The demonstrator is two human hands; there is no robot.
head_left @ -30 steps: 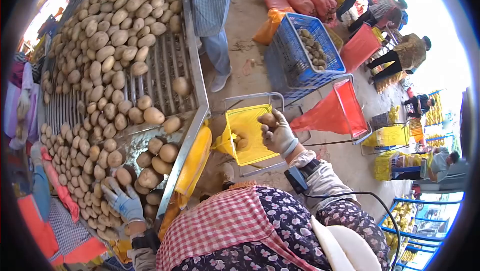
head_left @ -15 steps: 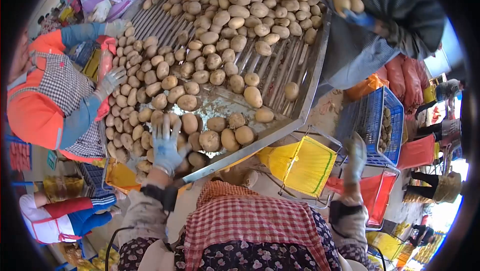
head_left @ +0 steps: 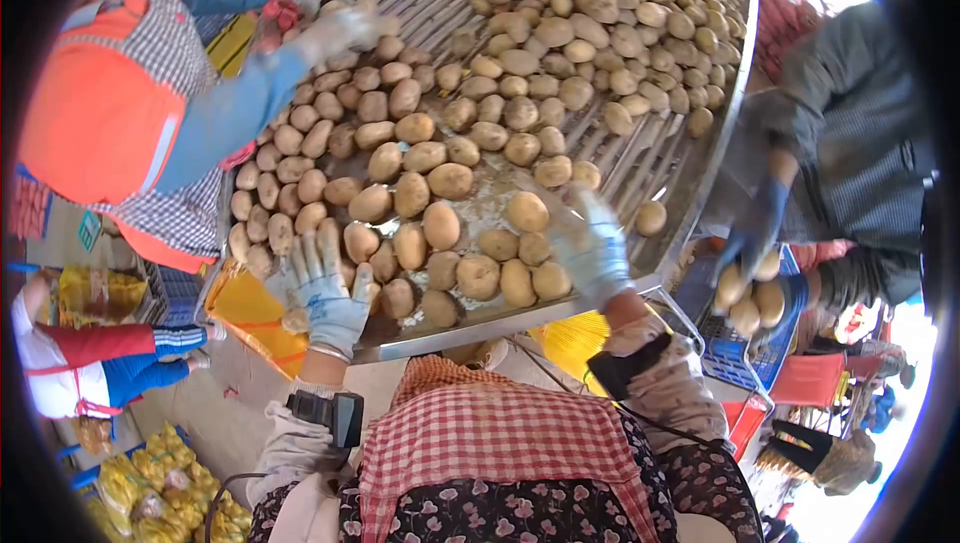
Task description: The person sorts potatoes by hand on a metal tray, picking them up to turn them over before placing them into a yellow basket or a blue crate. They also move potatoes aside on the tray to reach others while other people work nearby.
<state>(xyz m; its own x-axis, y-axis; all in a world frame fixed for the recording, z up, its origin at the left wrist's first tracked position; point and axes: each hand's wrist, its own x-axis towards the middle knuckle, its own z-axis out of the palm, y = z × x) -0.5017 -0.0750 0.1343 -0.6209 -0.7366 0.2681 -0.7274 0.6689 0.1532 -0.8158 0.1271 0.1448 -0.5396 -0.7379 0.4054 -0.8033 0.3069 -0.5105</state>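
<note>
Many potatoes (head_left: 410,193) lie on a metal sorting table (head_left: 690,178) with a slatted surface. My left hand (head_left: 330,288), in a pale blue-white glove, rests spread at the table's front left edge, its fingertips against the nearest potatoes. At the front right, my right hand (head_left: 592,248), also gloved, is over the table beside a group of potatoes (head_left: 518,283). It is blurred, and whether its fingers hold anything is unclear.
A co-worker in an orange vest (head_left: 100,123) reaches over the table from the left. At the right, another co-worker's gloved hands hold potatoes (head_left: 745,308) above a blue crate (head_left: 725,358). Yellow netting (head_left: 570,343) hangs below the front edge.
My right hand has come from beyond the table's right side to over its surface. My left hand has shifted slightly left. The right co-worker's hands moved down to the crate.
</note>
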